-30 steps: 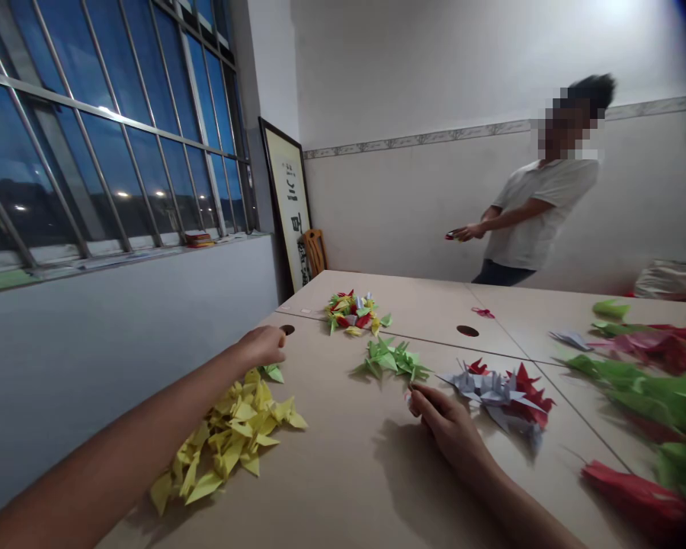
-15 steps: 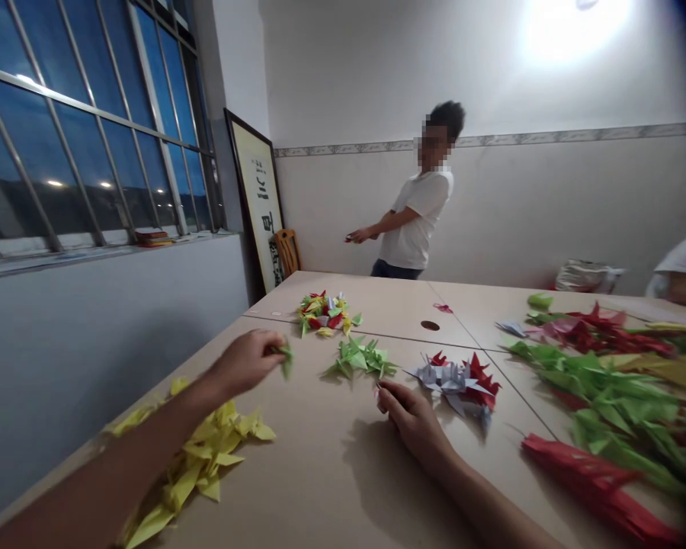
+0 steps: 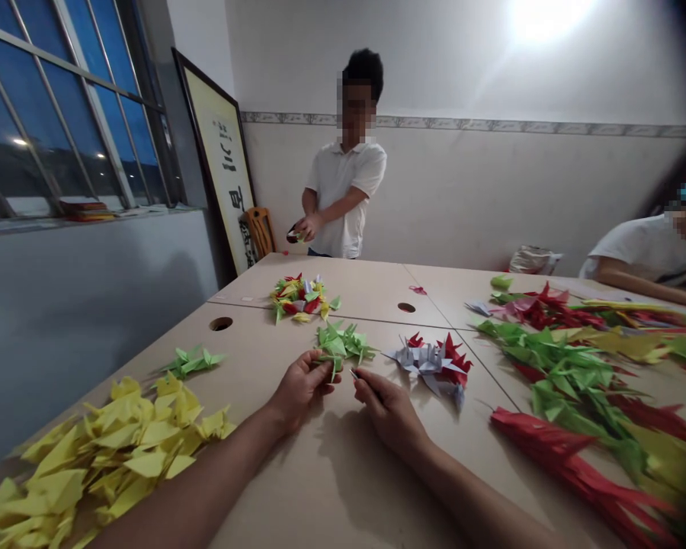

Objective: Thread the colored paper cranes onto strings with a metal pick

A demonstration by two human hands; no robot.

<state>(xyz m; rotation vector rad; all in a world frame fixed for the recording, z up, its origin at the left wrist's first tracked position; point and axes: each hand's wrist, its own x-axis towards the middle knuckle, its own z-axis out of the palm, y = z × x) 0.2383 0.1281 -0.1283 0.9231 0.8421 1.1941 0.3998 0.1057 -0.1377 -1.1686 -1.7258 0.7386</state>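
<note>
- Left hand (image 3: 302, 390) grips a green paper crane (image 3: 332, 363), fingers curled around it.
- Right hand (image 3: 389, 412) pinches a small pointed tip (image 3: 353, 374), too small to identify.
- Green cranes (image 3: 343, 341) lie at 12 o'clock, yellow cranes (image 3: 120, 450) at 9 o'clock.

1. We pinch a green origami crane (image 3: 332, 364) in our left hand (image 3: 300, 393), one pointed fold tilting downward, just below the heap of green paper cranes (image 3: 343, 343).
2. Our right hand (image 3: 389, 412) holds a thin, pointed metallic sliver (image 3: 353, 374), too small to identify, near that heap's lower edge.
</note>
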